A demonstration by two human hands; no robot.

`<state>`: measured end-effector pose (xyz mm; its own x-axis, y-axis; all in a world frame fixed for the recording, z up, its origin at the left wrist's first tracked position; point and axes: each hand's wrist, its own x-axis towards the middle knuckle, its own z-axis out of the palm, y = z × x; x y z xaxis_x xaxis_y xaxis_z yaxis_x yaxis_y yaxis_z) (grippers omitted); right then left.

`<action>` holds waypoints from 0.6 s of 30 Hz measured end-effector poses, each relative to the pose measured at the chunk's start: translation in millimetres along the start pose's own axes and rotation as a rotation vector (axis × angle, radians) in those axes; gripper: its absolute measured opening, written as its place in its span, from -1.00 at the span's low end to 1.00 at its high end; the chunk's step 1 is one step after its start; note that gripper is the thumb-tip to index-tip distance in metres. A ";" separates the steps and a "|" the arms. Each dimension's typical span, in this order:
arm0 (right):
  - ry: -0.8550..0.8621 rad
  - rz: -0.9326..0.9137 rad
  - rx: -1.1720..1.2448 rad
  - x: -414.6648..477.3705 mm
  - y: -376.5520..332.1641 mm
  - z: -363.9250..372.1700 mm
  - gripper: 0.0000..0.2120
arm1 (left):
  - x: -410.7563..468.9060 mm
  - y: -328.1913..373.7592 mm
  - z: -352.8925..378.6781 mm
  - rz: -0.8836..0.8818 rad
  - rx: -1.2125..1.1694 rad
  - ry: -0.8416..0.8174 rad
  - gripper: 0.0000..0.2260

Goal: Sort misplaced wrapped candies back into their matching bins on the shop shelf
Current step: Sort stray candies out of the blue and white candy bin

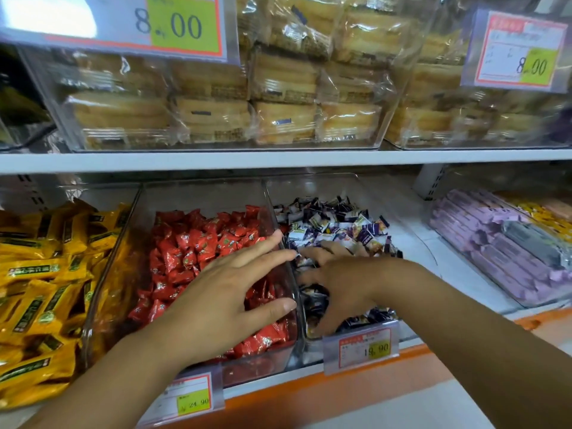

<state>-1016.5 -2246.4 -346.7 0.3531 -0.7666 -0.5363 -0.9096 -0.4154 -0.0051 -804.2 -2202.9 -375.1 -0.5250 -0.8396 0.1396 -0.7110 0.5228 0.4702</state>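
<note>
Divider (pixel 272 205) — between red candies (pixel 198 243), purple candies (pixel 328 224)

Bins (pixel 204 196) clear glossy plastic; candies (pixel 192 252) glossy film-wrapped; shelf (pixel 216 161) probably painted metal.

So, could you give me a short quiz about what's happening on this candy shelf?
1. True or false: the left hand is spread over the red candies.
2. What does the right hand reach into? A yellow packs, B purple-and-white candies, C lilac packs.
3. Fill in: the price tag below the right hand reads ___.
Key: 1 true; 2 B; 3 19.90.
</note>
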 end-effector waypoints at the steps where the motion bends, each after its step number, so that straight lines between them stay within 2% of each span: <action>1: 0.054 -0.009 -0.012 8.5 3.0 10.3 -0.17 | 0.2 0.2 0.5 0.000 -0.005 -0.003 -0.41; 6: 0.461 0.008 0.004 39.5 28.1 10.4 -0.37 | -1.9 1.7 2.5 -0.014 -0.012 0.007 -0.43; 9: 0.605 0.051 0.176 49.5 39.5 1.5 -0.38 | -2.6 0.0 3.6 -0.010 -0.020 0.017 -0.44; 11: 0.628 0.022 0.357 44.2 48.5 -6.4 -0.37 | -2.6 -0.4 4.0 -0.001 -0.007 0.022 -0.42; 13: 0.612 -0.013 0.467 31.0 55.1 -14.3 -0.45 | -2.4 -1.0 3.6 -0.005 0.004 0.018 -0.40; 16: 0.668 -0.010 0.445 8.1 56.5 -20.8 -0.74 | -1.6 -2.4 2.0 0.001 0.000 0.018 -0.39; 18: 0.652 -0.086 0.468 -4.3 47.7 -20.3 -0.90 | -0.7 -2.5 1.4 0.008 -0.003 0.018 -0.39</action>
<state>-1057.0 -2272.9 -327.5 0.3511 -0.9327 0.0821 -0.8198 -0.3486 -0.4543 -802.6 -2203.5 -377.6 -0.5219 -0.8380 0.1593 -0.7056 0.5290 0.4715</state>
